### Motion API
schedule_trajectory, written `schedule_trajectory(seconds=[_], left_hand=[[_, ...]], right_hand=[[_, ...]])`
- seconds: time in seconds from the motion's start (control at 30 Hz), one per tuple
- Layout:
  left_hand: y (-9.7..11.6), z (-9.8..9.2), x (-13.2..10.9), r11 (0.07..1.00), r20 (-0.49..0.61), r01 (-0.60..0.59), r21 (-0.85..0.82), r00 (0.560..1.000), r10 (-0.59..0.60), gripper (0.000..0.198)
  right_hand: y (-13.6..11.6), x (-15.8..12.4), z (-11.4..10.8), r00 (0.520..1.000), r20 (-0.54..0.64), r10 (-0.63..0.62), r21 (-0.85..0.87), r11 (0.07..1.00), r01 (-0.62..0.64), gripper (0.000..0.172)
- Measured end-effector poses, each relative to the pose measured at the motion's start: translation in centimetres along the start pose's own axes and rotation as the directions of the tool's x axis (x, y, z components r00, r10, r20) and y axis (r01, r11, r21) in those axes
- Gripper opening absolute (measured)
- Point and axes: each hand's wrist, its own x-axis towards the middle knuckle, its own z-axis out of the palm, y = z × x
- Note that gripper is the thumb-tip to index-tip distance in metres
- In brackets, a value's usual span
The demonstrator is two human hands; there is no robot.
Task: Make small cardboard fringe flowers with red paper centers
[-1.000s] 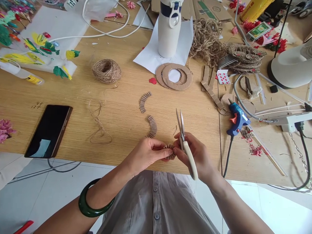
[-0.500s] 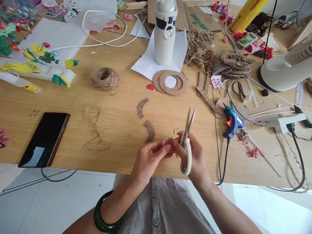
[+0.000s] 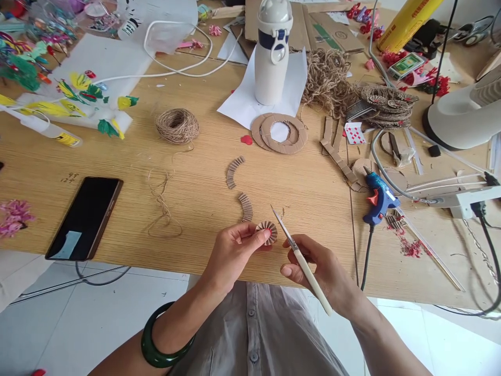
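Observation:
My left hand (image 3: 237, 253) pinches a small round rosette of pleated corrugated cardboard (image 3: 271, 228) with a red centre, partly under the thumb. In my right hand (image 3: 326, 269) rests a pair of scissors (image 3: 309, 270) with pale handles. Their blades look closed and point up and left, just to the right of the rosette and apart from it. Beyond my left hand lie two curved pleated cardboard strips, the near strip (image 3: 245, 207) and the far strip (image 3: 235, 172). A short bit of twine sits above the blades.
A blue glue gun (image 3: 379, 196) with its cable lies to the right. Ahead are cardboard rings (image 3: 299, 137), a white bottle (image 3: 272, 73) on paper and a twine ball (image 3: 177, 126). At left lie loose twine (image 3: 162, 209) and a phone (image 3: 92, 209).
The scissors have gone from open blades to closed-looking ones and tilted left. My right hand has moved away from the rosette, which now faces up in my left fingers. The view shifted slightly.

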Motion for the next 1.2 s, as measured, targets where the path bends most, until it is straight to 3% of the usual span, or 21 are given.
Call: schedule_trajectory(seconds=[0.43, 0.7, 0.97, 1.2], left_hand=[[0.0, 0.2, -0.2, 1.0, 0.048, 0.014, -0.026, 0.999, -0.013, 0.021], [-0.2, 0.1, 0.0, 1.0, 0.046, 0.004, 0.009, 0.999, -0.005, 0.02], [0.3, 0.2, 0.0, 0.998, 0.061, 0.063, -0.018, 0.996, -0.062, 0.019], [0.4, -0.5, 0.6, 0.992, 0.137, 0.123, 0.008, 0.983, -0.123, 0.018]], right_hand=[[0.0, 0.1, 0.1, 0.997, 0.074, 0.003, 0.034, 0.999, -0.006, 0.046], [0.4, 0.0, 0.0, 0.996, 0.095, 0.0, 0.029, 1.0, -0.003, 0.038], [0.8, 0.0, 0.1, 0.997, 0.068, 0.037, 0.071, 0.997, -0.042, 0.041], [1.0, -0.2, 0.2, 0.996, 0.06, 0.062, 0.085, 0.994, -0.067, 0.042]])
